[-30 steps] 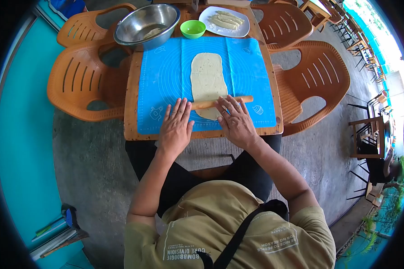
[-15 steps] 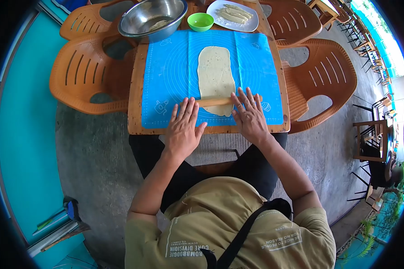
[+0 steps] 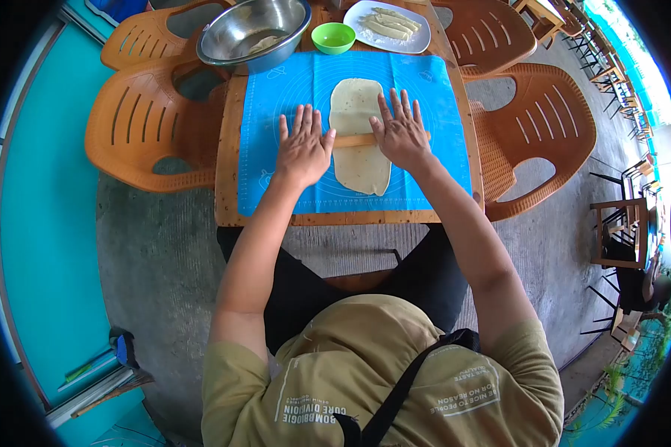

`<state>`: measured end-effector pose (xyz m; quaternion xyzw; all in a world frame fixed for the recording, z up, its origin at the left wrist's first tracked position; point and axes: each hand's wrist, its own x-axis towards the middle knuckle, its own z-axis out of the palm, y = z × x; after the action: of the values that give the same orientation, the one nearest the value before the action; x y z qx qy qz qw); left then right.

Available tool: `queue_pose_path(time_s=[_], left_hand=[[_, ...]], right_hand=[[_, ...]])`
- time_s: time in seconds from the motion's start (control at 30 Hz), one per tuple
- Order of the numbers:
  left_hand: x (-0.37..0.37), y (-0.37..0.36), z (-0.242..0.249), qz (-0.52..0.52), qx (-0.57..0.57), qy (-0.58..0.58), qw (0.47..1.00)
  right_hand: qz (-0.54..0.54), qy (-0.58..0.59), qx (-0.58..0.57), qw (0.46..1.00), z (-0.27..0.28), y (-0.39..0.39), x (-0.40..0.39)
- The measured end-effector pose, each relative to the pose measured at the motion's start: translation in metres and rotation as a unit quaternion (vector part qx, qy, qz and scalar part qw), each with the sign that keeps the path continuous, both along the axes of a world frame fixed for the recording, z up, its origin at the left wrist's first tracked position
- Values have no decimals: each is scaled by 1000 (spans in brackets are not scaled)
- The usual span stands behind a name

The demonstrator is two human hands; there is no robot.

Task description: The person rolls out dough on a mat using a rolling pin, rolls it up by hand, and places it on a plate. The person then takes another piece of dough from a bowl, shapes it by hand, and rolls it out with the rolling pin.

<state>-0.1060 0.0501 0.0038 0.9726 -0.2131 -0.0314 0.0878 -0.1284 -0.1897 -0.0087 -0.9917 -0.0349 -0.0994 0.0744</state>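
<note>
A long flat sheet of dough [image 3: 361, 171] lies on the blue silicone mat [image 3: 276, 97], its long side running away from me. Across the middle of the sheet rests a wooden rolling pin [image 3: 354, 140]. My left hand [image 3: 303, 151] lies over the pin's left end, fingers stretched forward. Over its right end is my right hand [image 3: 402, 134], palm down with fingers spread. Both palms press on the pin without wrapping round it, and they cover its ends in part.
At the table's far side stand a steel bowl [image 3: 235, 45] with some dough inside, a green bowl [image 3: 333, 37] and a white plate [image 3: 417, 41] of floured dough strips. Orange chairs [image 3: 153, 123] flank the wooden table [image 3: 227, 179] on both sides.
Both hands have moved forward, away from me, and the rolling pin has rolled from near the sheet's close end to its middle. The hands remain flat.
</note>
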Motion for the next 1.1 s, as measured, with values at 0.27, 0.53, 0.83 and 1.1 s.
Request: queue_pose_path(time_s=[0.27,0.53,0.83,1.1], left_hand=[[51,-12,-5,16,23,-25,999],[31,-8,-6,-1,42,-74,996],[-33,7,-2,-22,54,-48,997],[-112,36,7,-98,-30,-90,991]], right_hand=[[-27,78,33,996,3,-6,44],[-25,58,40,997,13,-2,16],[29,50,23,998,12,1,-46],[97,28,95,990,18,-4,-123]])
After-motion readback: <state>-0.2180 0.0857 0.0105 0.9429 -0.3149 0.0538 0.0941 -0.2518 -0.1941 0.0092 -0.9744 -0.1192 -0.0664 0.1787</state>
